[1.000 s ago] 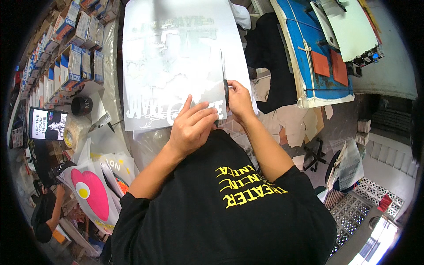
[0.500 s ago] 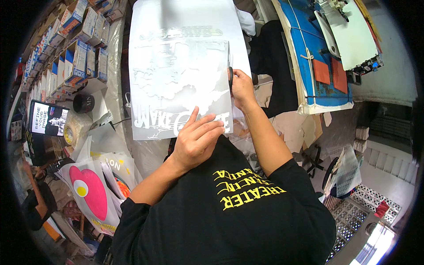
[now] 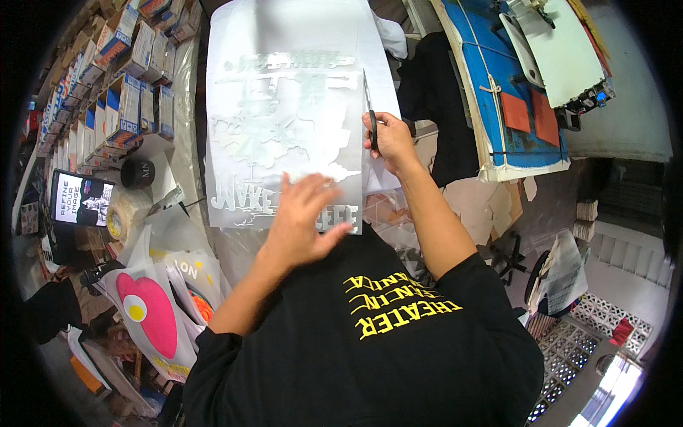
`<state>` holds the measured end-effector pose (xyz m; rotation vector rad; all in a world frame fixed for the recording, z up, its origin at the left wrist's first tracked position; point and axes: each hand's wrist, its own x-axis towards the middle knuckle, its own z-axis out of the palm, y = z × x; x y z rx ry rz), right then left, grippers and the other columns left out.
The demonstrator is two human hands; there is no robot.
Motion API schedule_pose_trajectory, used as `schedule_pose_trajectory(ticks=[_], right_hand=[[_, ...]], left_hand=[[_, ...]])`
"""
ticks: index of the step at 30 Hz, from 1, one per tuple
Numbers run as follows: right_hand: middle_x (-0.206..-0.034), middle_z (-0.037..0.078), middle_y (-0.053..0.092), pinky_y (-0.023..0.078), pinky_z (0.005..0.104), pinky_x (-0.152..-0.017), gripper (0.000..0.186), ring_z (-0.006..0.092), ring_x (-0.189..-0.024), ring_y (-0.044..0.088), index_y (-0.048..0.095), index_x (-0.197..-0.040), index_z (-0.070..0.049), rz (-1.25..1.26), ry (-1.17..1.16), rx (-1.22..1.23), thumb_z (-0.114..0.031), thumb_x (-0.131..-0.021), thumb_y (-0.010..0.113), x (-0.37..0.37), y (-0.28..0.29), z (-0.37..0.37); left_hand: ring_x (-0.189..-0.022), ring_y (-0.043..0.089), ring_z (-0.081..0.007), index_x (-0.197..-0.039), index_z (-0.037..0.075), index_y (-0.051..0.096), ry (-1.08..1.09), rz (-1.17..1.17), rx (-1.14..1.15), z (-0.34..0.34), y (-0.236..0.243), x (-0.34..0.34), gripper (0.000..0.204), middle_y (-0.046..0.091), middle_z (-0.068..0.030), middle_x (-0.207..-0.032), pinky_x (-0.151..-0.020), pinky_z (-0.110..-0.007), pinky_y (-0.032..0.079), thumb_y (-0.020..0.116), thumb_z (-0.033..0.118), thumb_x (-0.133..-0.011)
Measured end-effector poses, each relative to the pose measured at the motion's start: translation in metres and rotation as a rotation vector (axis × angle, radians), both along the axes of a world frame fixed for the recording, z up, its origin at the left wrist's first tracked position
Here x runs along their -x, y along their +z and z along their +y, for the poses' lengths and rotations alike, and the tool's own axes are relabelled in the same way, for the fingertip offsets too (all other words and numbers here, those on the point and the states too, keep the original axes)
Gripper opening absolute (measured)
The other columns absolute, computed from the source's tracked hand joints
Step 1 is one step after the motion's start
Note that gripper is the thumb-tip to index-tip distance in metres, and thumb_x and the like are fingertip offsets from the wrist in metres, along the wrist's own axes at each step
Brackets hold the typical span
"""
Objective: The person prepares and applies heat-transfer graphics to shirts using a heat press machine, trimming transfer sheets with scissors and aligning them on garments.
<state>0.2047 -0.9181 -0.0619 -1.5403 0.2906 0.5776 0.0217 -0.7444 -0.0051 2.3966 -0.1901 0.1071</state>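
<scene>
The right hand (image 3: 388, 139) is closed around a pair of black-handled scissors (image 3: 370, 121), blades pointing away from the body and running along the right edge of a large translucent film sheet (image 3: 284, 135) printed with a pale design. The left hand (image 3: 302, 217) lies flat and blurred on the sheet's near edge, fingers spread, pinning it against the person's black shirt (image 3: 370, 356) and the worktable (image 3: 192, 85) beyond. The sheet itself hangs between table and chest, its far part resting over a white backing sheet (image 3: 380, 78). To cut cleanly here, I judge the film should be kept taut by that flat palm (slack film tends to fold into the blades), the scissors driven in long, steady closes rather than short snips, and the line kept just outside the printed area. Stacked boxes (image 3: 121, 78) line the left.
</scene>
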Motion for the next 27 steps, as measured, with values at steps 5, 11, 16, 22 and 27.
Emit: schedule_pose_trajectory(ticks=[5,11,16,22,27], right_hand=[[-0.078,0.007,0.065,0.044,0.0283,-0.042,0.043,0.0129,-0.057,0.062,0.059,-0.121,0.002,-0.112,-0.256,0.329,-0.03,-0.094,0.069,0.011,0.003,-0.04],[-0.078,0.003,0.065,0.044,0.024,-0.045,0.035,0.0098,-0.058,0.062,0.057,-0.126,-0.002,-0.09,0.153,0.115,-0.019,-0.097,0.066,0.085,0.005,-0.093],[-0.077,0.002,0.063,0.043,0.0209,-0.045,0.039,0.0077,-0.061,0.061,0.056,-0.128,-0.004,0.095,0.218,-0.094,-0.024,-0.097,0.067,0.118,-0.003,-0.092],[-0.083,0.003,0.059,0.046,0.0222,-0.045,0.044,0.0092,-0.062,0.06,0.053,-0.13,-0.003,0.162,0.167,-0.246,-0.026,-0.095,0.068,0.129,-0.011,-0.05],[-0.081,0.003,0.057,0.046,0.0227,-0.044,0.048,0.0097,-0.06,0.059,0.051,-0.13,-0.001,0.142,0.114,-0.193,-0.027,-0.095,0.069,0.124,-0.002,-0.022]], left_hand=[[-0.14,0.032,-0.0379,-0.138,0.005,0.052,0.445,0.088,-0.5,0.047,-0.069,-0.046,0.071,0.041,-0.0196,-0.148,-0.112,-0.07,0.015,0.063,0.053,-0.088],[-0.147,0.025,-0.0349,-0.136,0.009,0.055,0.234,0.068,-0.548,0.15,-0.076,-0.089,0.06,0.039,-0.0153,-0.153,-0.114,-0.071,0.01,0.067,0.044,-0.089],[-0.146,0.028,-0.0358,-0.139,0.015,0.053,0.242,-0.075,-0.428,0.174,-0.053,-0.129,0.055,0.035,-0.0156,-0.156,-0.116,-0.067,0.016,0.07,0.026,-0.089],[-0.146,0.025,-0.0411,-0.142,0.013,0.051,0.027,-0.14,-0.467,0.057,-0.088,-0.123,0.061,0.038,-0.0158,-0.154,-0.116,-0.066,0.012,0.066,0.041,-0.09],[-0.144,0.029,-0.0426,-0.135,0.012,0.054,0.034,-0.165,-0.363,0.035,-0.073,-0.097,0.059,0.044,-0.0158,-0.149,-0.116,-0.066,0.016,0.071,0.038,-0.085]])
